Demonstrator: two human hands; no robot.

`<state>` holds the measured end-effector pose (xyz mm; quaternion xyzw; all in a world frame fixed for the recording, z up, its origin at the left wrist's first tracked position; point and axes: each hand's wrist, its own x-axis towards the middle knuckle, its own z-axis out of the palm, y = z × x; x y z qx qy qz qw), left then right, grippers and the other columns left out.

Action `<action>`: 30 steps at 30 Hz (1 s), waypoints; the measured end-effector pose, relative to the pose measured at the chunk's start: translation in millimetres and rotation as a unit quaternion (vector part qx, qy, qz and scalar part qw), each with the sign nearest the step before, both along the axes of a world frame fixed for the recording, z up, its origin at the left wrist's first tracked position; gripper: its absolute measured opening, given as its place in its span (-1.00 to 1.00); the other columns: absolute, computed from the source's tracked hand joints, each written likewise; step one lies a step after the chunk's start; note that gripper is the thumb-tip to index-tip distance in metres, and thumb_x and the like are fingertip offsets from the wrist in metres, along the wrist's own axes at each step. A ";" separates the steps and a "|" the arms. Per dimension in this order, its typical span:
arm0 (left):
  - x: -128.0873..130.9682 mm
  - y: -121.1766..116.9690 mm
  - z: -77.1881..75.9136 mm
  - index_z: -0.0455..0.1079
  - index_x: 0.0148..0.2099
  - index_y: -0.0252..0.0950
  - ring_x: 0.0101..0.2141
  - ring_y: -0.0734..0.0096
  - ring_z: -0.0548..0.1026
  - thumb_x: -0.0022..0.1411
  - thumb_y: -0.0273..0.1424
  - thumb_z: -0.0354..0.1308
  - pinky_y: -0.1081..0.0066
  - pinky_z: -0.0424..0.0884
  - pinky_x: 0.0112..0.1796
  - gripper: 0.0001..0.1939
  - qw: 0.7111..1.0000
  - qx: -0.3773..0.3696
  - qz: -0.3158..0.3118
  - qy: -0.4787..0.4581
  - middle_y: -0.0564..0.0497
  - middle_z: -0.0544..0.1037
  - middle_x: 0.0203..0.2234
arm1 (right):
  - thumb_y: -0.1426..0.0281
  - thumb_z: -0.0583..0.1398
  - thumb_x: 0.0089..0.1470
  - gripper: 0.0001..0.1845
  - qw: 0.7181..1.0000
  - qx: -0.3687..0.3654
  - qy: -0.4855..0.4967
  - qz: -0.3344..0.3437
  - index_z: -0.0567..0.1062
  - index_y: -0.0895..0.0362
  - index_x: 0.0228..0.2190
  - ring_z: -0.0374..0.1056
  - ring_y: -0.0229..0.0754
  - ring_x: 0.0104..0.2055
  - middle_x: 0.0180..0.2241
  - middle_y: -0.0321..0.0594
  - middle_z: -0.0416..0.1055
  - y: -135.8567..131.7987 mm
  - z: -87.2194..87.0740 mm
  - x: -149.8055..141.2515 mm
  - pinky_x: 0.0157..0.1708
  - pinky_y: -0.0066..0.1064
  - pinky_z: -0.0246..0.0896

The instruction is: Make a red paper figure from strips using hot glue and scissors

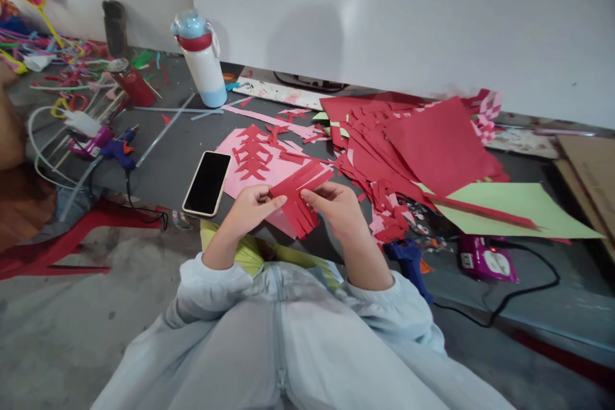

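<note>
Between my two hands is a piece of red paper (298,200) cut into strips, held just over the table's front edge. My left hand (255,210) pinches its left corner between thumb and fingers. On the right side, my right hand (336,205) grips the paper near its strips. Behind it lies a pink paper sheet (232,187) bearing a red paper cut-out (252,152) with branching, pointed strips. A phone (207,183) with a dark screen rests left of my left hand. Red and pink paper scraps (391,211) are piled to the right of my right hand.
A stack of red paper (432,141) and a light green sheet (519,205) lie at right. Blue glue guns (410,266) (119,148) have cords. A white-and-blue bottle (204,64) and red can (132,82) stand behind. At the left edge, another person's arm (10,122) shows.
</note>
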<state>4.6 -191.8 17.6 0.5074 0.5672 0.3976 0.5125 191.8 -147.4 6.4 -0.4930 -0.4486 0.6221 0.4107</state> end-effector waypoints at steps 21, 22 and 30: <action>0.0 1.5 -2.6 0.30 -0.44 -0.28 -0.56 0.56 0.17 0.07 0.15 0.23 0.49 0.08 -0.53 -0.45 1.000 -0.008 -0.004 -0.027 0.15 0.24 -0.63 | 0.05 0.45 -0.30 -0.57 0.999 0.031 0.017 -0.038 0.48 0.10 -0.63 0.19 -0.33 -0.60 -0.66 -0.35 0.36 2.3 -5.0 -14.3 -0.53 -0.40 0.15; 0.2 1.7 -2.2 0.31 -0.43 -0.28 -0.55 0.56 0.18 0.06 0.13 0.25 0.48 0.10 -0.52 -0.46 1.000 -0.001 -0.003 -0.024 0.15 0.25 -0.60 | 0.05 0.45 -0.31 -0.57 0.999 0.027 0.017 -0.034 0.48 0.10 -0.63 0.19 -0.33 -0.60 -0.65 -0.35 0.36 1.7 -4.1 -15.3 -0.53 -0.39 0.15; -5.9 2.7 -8.3 0.14 -0.50 -0.24 -0.56 0.56 0.15 0.10 -0.01 0.22 0.49 0.05 -0.52 -0.53 0.999 0.001 -0.019 0.050 0.17 0.16 -0.61 | 0.04 0.44 -0.25 -0.55 0.998 0.028 0.033 -0.039 0.42 0.09 -0.64 0.10 -0.37 -0.61 -0.70 -0.42 0.23 9.6 -9.6 -6.9 -0.55 -0.43 0.06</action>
